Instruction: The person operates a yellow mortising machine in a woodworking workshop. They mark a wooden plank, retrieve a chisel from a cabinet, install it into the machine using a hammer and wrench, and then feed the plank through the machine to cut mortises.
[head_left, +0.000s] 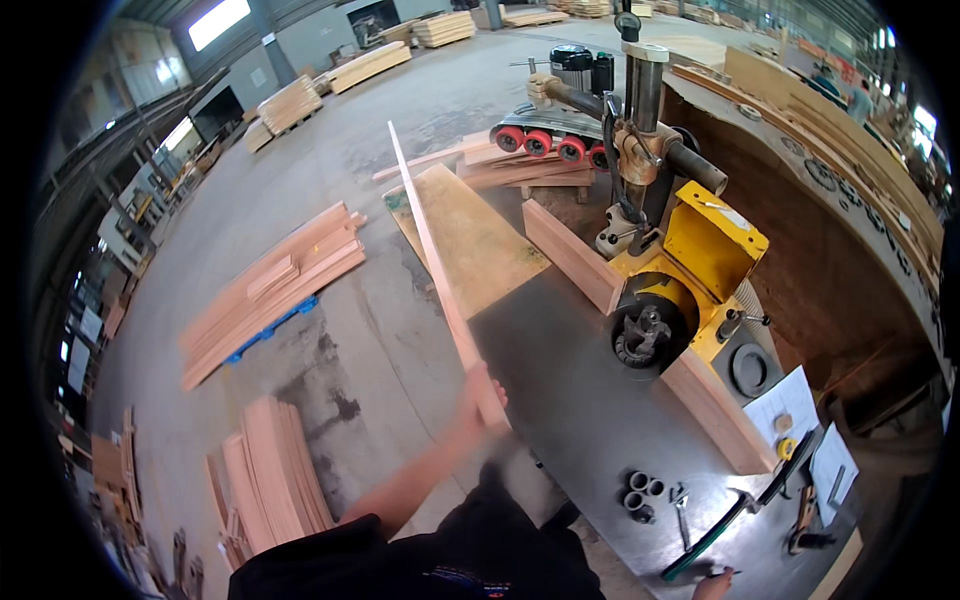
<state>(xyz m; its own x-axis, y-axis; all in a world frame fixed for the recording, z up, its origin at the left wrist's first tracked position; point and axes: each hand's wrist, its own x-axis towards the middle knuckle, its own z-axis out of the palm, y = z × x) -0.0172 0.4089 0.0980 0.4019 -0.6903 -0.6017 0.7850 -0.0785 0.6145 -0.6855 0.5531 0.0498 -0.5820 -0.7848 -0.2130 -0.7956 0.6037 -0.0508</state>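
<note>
Here's the open lane: bare metal tabletop (560, 400) between the long wooden strip (431, 248) in the left hand (479, 393) and the cutter head (643, 336), which blocks the right, flanked by wooden fence boards (716, 408). Down near the right hand (714, 585), metal rings (645, 490), a wrench (682, 517) and a curved bar (740, 512) crowd any sweep.

From here I see the dark metal table (560, 400) bearing rings (642, 492) and a wrench (682, 515) near right; at left, the grey floor (385, 320) carries a blue pallet (274, 329).
</note>
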